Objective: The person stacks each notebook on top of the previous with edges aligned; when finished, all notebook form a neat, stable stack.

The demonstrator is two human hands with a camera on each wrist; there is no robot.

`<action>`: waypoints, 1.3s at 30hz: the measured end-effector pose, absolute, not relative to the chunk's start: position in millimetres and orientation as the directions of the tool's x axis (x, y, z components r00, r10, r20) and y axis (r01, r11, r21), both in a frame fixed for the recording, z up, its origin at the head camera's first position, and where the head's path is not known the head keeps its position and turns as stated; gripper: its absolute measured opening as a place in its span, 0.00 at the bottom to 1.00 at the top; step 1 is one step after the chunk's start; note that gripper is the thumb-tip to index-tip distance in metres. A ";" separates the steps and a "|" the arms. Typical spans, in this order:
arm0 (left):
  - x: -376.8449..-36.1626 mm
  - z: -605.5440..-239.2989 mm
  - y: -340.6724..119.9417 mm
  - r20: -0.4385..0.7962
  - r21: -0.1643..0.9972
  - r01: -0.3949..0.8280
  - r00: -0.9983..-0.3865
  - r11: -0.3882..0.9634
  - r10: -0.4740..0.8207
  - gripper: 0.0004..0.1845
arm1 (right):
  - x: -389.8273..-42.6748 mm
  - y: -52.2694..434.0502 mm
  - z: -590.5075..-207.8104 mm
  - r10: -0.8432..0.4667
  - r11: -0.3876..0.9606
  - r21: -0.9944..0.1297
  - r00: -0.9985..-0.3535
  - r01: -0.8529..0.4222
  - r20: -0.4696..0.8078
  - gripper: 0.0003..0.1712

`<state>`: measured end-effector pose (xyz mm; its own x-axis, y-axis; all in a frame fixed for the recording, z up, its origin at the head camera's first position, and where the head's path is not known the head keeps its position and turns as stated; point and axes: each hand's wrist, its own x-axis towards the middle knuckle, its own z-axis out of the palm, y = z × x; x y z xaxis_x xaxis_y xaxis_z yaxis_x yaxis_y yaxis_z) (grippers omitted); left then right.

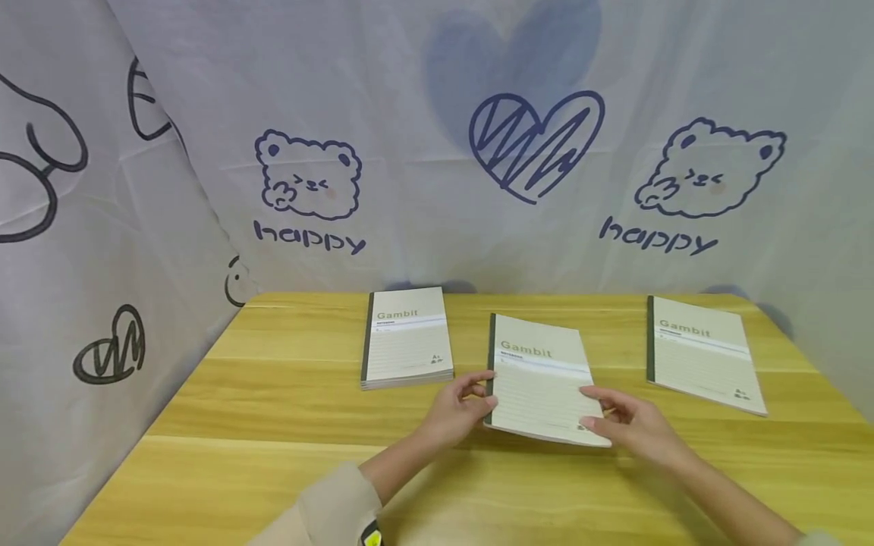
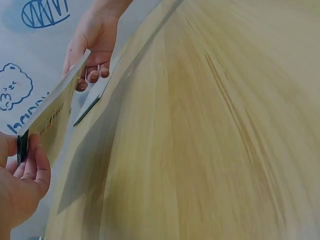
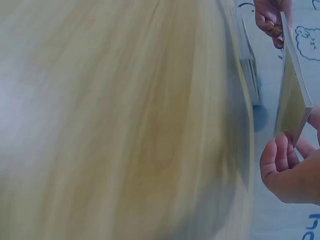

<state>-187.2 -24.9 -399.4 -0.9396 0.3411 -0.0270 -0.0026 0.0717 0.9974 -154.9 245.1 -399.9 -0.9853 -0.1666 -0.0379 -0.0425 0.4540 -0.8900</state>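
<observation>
Pinching a Gambit notebook (image 1: 544,383) by opposite edges, a person's left hand (image 1: 456,413) and right hand (image 1: 633,429) hold it above a wooden table (image 1: 259,425), a notebook stack (image 1: 408,337) left of the grip, a single notebook (image 1: 705,356) right.

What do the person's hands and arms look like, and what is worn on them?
Both the left hand and right hand are gloveless. The left arm wears a beige sleeve; at its edge shows a small black patch with a yellow marking, partly cut off. On the right arm, only a sliver of pale sleeve shows.
</observation>
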 end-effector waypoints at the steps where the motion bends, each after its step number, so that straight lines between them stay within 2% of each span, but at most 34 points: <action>1: -187.0 -398.8 -28.1 -0.020 0.997 0.007 -0.939 0.077 0.344 0.22 | -155.0 242.4 -398.7 -0.156 0.457 -0.889 -0.987 -0.034 -0.043 0.31; 8: -192.1 -394.5 -46.8 0.032 0.992 0.069 -0.946 0.105 0.323 0.22 | -164.2 222.5 -390.7 -0.142 0.471 -0.879 -0.990 -0.073 0.006 0.30; 16: -202.0 -391.0 -75.1 0.084 0.987 0.112 -0.971 0.119 0.225 0.20 | -190.2 190.8 -388.2 -0.185 0.410 -0.904 -0.981 -0.123 0.050 0.28; 29: -215.5 -391.9 -123.2 0.036 0.982 0.040 -0.999 0.185 0.024 0.18 | -232.0 131.2 -381.8 -0.246 0.310 -0.938 -0.966 -0.158 0.081 0.26; 39: -225.3 -393.5 -142.4 -0.022 0.976 -0.050 -0.991 0.212 -0.132 0.19 | -257.9 101.6 -384.5 -0.352 0.263 -0.960 -0.936 -0.097 -0.002 0.30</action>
